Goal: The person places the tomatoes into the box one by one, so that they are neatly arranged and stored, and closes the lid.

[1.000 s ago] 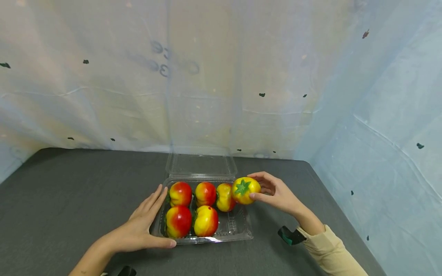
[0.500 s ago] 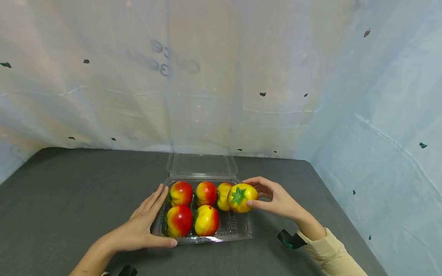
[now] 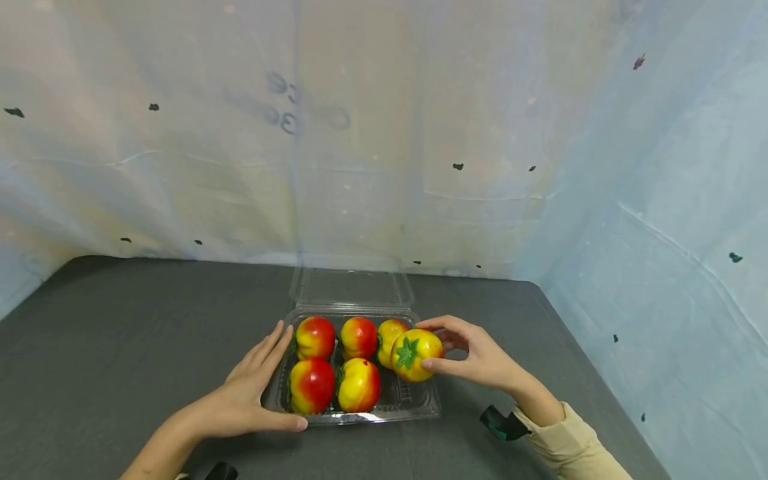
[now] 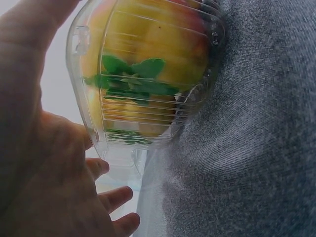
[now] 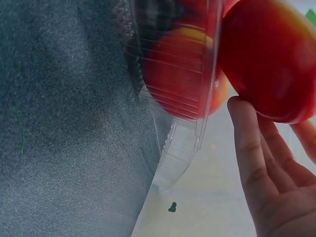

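Observation:
My right hand (image 3: 480, 357) holds a yellow-and-red fruit (image 3: 423, 347) with a green star-shaped leafy cap, thumb on its near side and fingers behind. In the right wrist view the held fruit's red end (image 5: 271, 59) shows above the rim of a clear plastic clamshell box (image 3: 402, 417), over its right side. The box stands with its lid (image 3: 351, 287) folded back. Several like fruits (image 3: 312, 385) lie inside in two rows; the back right one (image 3: 387, 333) is partly hidden. My left hand (image 3: 240, 397) rests against the box's left side and front corner, fingers spread.
A dark grey cloth-like tabletop (image 3: 144, 333) bears the box. Pale plastic sheeting (image 3: 372, 167) stands behind the table and along its right side. A black band (image 3: 504, 423) is at my right wrist.
My right hand has moved left and toward me with the fruit, over the box's right part, in front of the back right fruit. My left hand keeps its place.

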`<control>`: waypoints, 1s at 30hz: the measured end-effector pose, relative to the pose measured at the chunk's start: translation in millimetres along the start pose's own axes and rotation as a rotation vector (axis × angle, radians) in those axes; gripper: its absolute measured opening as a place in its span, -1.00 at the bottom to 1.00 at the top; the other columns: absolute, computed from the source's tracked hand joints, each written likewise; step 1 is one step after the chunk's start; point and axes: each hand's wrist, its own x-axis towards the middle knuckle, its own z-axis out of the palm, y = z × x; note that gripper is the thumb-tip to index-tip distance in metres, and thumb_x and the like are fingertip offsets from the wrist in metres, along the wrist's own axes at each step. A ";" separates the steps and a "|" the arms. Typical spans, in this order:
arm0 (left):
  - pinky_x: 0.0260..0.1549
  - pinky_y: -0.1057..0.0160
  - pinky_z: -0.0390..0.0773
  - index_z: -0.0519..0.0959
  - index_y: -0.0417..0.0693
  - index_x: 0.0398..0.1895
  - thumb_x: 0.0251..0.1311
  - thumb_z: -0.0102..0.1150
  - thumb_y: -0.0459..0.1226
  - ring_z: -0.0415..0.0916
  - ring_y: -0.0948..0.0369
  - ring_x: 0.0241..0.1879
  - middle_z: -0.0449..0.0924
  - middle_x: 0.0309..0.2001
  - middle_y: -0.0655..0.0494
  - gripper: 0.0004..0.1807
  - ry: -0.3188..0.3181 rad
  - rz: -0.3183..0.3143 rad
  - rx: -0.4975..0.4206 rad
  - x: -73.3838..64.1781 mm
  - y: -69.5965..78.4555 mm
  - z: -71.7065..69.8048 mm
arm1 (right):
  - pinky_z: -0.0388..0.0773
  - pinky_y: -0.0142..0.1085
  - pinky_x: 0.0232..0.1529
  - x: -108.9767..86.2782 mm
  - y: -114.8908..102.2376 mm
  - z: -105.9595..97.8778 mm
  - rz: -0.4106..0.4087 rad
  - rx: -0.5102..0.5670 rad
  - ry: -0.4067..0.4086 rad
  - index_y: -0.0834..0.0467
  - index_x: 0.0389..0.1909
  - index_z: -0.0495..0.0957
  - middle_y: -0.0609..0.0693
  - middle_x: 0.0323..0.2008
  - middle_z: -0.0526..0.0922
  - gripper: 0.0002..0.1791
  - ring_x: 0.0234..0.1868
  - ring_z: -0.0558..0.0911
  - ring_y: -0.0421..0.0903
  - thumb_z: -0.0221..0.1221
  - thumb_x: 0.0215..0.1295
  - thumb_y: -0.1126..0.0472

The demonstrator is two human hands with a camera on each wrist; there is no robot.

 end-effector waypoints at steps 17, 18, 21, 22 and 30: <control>0.05 -0.60 -0.23 -0.34 0.15 0.55 -0.14 0.43 0.16 -0.38 -0.42 0.41 -0.49 0.54 -0.07 0.35 0.012 0.005 0.025 0.1 -1.2 1.1 | 0.62 -0.32 -0.19 -1.1 -4.5 8.5 -0.033 -0.112 -0.012 0.01 0.12 0.51 -0.08 0.00 0.60 -0.51 -0.16 0.63 -0.23 0.36 0.14 0.10; 0.05 -0.60 -0.23 -0.34 0.15 0.55 -0.14 0.43 0.16 -0.38 -0.42 0.41 -0.50 0.54 -0.07 0.35 0.011 0.003 0.024 0.1 -1.1 1.2 | 0.62 -0.32 -0.19 -1.3 -4.8 9.1 -0.035 -0.117 -0.014 0.00 0.12 0.51 -0.09 0.00 0.60 -0.51 -0.16 0.63 -0.23 0.36 0.14 0.09; 0.04 -0.61 -0.23 -0.34 0.16 0.55 -0.15 0.43 0.16 -0.38 -0.42 0.41 -0.49 0.54 -0.06 0.35 0.013 -0.003 0.026 0.2 -0.8 1.4 | 0.62 -0.33 -0.19 -1.5 -6.7 11.6 -0.045 -0.155 -0.022 -0.02 0.10 0.51 -0.12 -0.02 0.60 -0.51 -0.17 0.62 -0.25 0.36 0.14 0.04; 0.04 -0.61 -0.22 -0.34 0.17 0.55 -0.15 0.43 0.16 -0.37 -0.42 0.41 -0.49 0.54 -0.06 0.35 0.014 -0.004 0.027 0.2 -0.7 1.5 | 0.62 -0.33 -0.19 -1.3 -7.4 12.6 -0.052 -0.171 -0.022 -0.02 0.10 0.52 -0.11 -0.02 0.60 -0.51 -0.18 0.62 -0.25 0.36 0.14 0.02; 0.04 -0.61 -0.21 -0.33 0.16 0.55 -0.16 0.43 0.16 -0.34 -0.43 0.40 -0.48 0.55 -0.06 0.36 0.022 -0.003 0.033 -0.5 -1.6 2.4 | 0.58 -0.35 -0.19 -1.8 -15.6 23.2 -0.047 -0.270 -0.011 -0.03 0.06 0.53 -0.22 -0.10 0.58 -0.49 -0.20 0.54 -0.31 0.36 0.10 -0.10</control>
